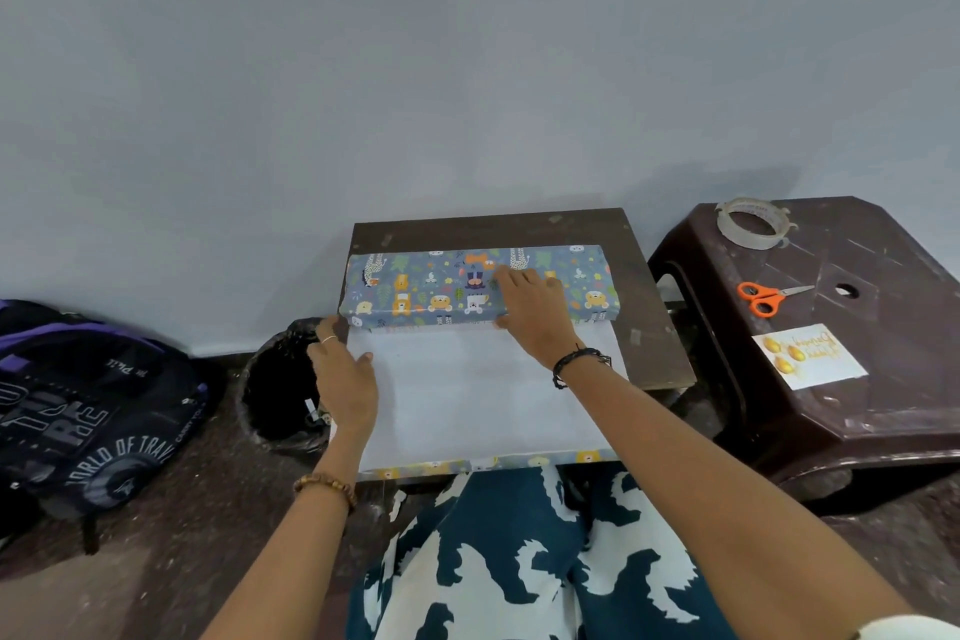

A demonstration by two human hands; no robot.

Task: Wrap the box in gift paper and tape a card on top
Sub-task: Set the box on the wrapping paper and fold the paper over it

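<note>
Nearest, patterned trousers (519,561) in teal and white, just short of the table (654,327). On the table, the paper (478,395) lay white side up, its printed near edge folded up along the table's near rim. Left hand (345,379) rested flat on the paper's left edge, fingers straight and close together, thumb (363,358) held apart, pointing right; ring on one finger, bead bracelet (327,486) at the wrist. Right hand (535,312) reached further in, palm down on the box (467,286), fingers slightly spread over the top, thumb down at the near face where printed paper met the white sheet (black cord at that wrist). The box sat across the far half of the table, long side running left to right, its top and near face already covered in blue animal-print paper; whether the far side was covered could not be told.

Left of the table, on the floor: a dark bin (283,385), touching or just beside the table's corner, and further left a black and purple backpack (88,405).

Right of the table, a brown plastic stool (857,411). On it, nearest, the card (810,353), white with gold ornaments, lying flat; beyond it orange scissors (769,297), blades closed; furthest, by the wall, a roll of tape (748,222).
</note>
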